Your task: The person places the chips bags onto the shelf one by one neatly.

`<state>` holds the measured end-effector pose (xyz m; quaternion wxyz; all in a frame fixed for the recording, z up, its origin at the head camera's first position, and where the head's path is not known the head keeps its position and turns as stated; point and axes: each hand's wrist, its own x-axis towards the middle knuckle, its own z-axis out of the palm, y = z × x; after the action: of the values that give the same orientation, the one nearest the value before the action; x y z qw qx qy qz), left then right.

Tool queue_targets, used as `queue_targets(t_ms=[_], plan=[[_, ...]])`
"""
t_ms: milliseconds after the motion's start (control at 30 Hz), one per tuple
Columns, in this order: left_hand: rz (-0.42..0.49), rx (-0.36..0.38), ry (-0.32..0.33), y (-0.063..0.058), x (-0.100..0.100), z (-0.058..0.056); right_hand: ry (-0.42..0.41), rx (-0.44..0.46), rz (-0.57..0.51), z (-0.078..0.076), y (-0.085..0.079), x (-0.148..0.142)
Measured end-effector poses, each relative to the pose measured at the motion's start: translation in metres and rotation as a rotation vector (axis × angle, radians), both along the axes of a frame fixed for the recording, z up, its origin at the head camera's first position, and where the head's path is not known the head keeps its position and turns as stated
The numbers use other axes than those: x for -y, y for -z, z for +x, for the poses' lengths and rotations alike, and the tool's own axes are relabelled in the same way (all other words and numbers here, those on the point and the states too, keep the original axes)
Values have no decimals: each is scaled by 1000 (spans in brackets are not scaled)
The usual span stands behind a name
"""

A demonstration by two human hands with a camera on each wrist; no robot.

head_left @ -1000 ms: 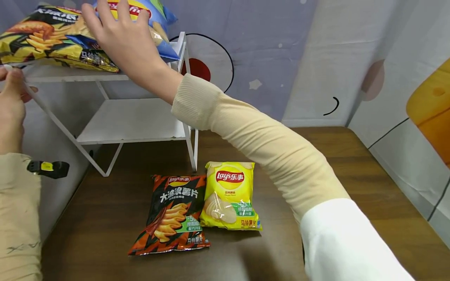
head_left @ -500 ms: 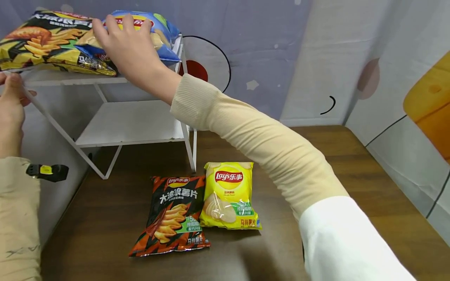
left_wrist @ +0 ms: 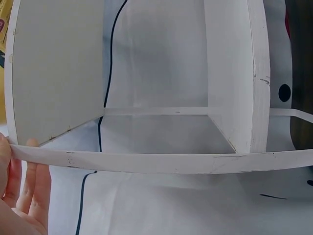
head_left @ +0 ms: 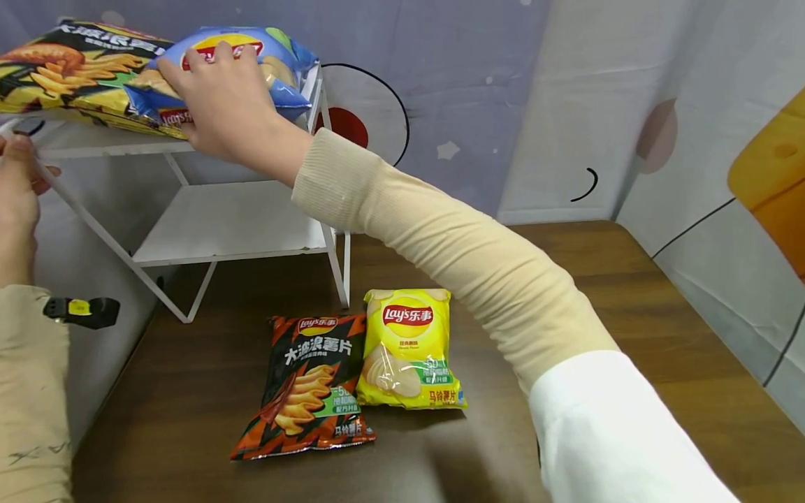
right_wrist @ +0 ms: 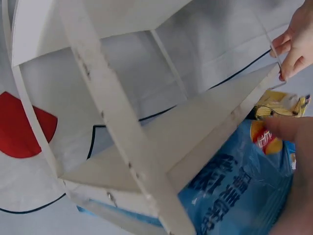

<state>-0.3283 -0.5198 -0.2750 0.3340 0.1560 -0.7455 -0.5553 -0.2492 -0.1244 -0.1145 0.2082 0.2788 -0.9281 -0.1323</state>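
Observation:
In the head view a blue bag of potato chips (head_left: 286,66) lies on the top board of a white two-tier shelf rack (head_left: 235,216). My right hand (head_left: 229,105) holds it from the front, fingers spread over its face; the thumb presses its lower part in the right wrist view. The bag overlaps a black-and-yellow bag of chips (head_left: 75,66) on its left. With my left hand (head_left: 17,195) I grip the rack's front left corner. In the left wrist view the fingers (left_wrist: 36,191) lie around the white frame bar (left_wrist: 146,161).
On the brown table (head_left: 629,335), a black-and-orange chip bag (head_left: 308,384) and a yellow chip bag (head_left: 409,349) lie side by side in front of the rack. Behind stands a patterned fabric backdrop (head_left: 465,91). The lower board (head_left: 233,216) sits beneath the top one.
My right hand has come down and slightly left with the blue bag, which now covers more of the black-and-yellow bag's right end. My left hand keeps its grip on the rack corner.

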Motion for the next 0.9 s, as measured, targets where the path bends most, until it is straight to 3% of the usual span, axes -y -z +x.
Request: queue_targets(t_ms=[200,500,600,800,833,900], plan=[[12,2,0,-3,-6,5,32,41,45,3,2,3],[50,33,-29,-6,-14,8,-7,-14,23,3,5,-4],[87,42,-41,-15,-34,22,-29,-52,7,2,7,-6],[109,107,-96,-55,-112,74,-34,-75,-31,4,7,-12],[101,118,-103,-58,-118,77,-32,-74,-33,5,6,-13],[93,98,-95,-53,-110,72,-29,-69,-36,7,4,-16]])
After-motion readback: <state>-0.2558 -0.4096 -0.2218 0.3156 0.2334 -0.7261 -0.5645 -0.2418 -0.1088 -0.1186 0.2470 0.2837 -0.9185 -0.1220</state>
